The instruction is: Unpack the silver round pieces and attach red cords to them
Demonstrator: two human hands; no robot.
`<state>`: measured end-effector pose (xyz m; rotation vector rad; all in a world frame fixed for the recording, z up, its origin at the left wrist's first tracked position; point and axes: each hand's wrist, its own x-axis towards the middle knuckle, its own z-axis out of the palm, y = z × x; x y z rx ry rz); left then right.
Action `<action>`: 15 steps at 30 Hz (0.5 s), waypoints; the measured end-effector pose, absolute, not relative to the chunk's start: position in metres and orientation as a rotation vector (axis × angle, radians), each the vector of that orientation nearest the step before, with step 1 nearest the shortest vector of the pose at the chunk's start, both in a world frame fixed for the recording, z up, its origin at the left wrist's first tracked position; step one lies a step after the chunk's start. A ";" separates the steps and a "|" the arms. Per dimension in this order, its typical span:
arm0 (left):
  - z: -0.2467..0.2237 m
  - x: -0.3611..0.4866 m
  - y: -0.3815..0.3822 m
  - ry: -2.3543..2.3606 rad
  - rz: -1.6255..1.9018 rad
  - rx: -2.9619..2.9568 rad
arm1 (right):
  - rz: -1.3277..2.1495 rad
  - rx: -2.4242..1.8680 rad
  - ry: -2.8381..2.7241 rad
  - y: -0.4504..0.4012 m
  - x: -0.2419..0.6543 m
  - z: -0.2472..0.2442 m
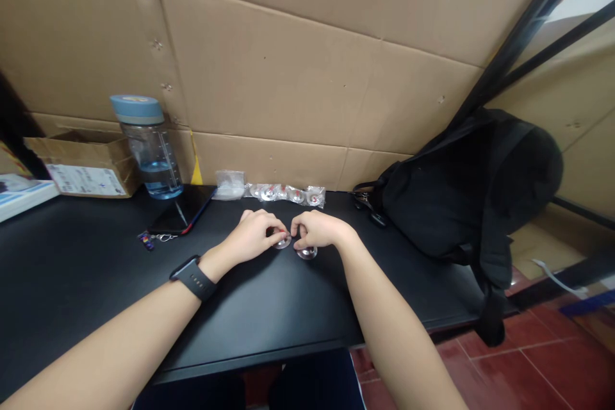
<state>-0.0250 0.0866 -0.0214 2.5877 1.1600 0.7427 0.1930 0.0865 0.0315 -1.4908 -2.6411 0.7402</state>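
Observation:
Near the middle of the black tabletop (288,307), my left hand (257,234) pinches a small round silvery disc (282,242) with some red on it. Close beside it, my right hand (314,230) has its fingers curled down onto a second shiny round disc (307,253). The two discs are apart by a narrow gap. My fingers partly cover both, so their exact kind is unclear. Behind my hands, several similar discs in clear plastic wrappers (295,195) lie in a row along the cardboard wall. A stack of clear plastic bags (230,184) stands at the row's left end.
To the left are a phone (182,211) with a keychain (152,239), a water bottle (156,154) with a blue lid and an open cardboard box (91,163). A black backpack (461,179) rests on the right side of the table. Cardboard (288,64) lines the back.

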 end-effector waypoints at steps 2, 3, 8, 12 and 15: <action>-0.021 -0.024 0.086 1.120 0.744 2.584 | 0.751 -1.474 -2.665 0.087 0.196 0.032; -0.021 -0.024 0.086 1.112 0.747 2.578 | 0.757 -1.473 -2.675 0.087 0.197 0.033; -0.018 -0.026 0.089 1.194 0.815 2.487 | 0.664 -1.684 -2.659 0.089 0.200 0.034; -0.017 -0.027 0.090 1.199 0.906 2.420 | 0.533 -1.814 -2.582 0.090 0.206 0.035; -0.017 -0.029 0.090 1.215 0.922 2.433 | 0.597 -1.844 -2.593 0.090 0.212 0.038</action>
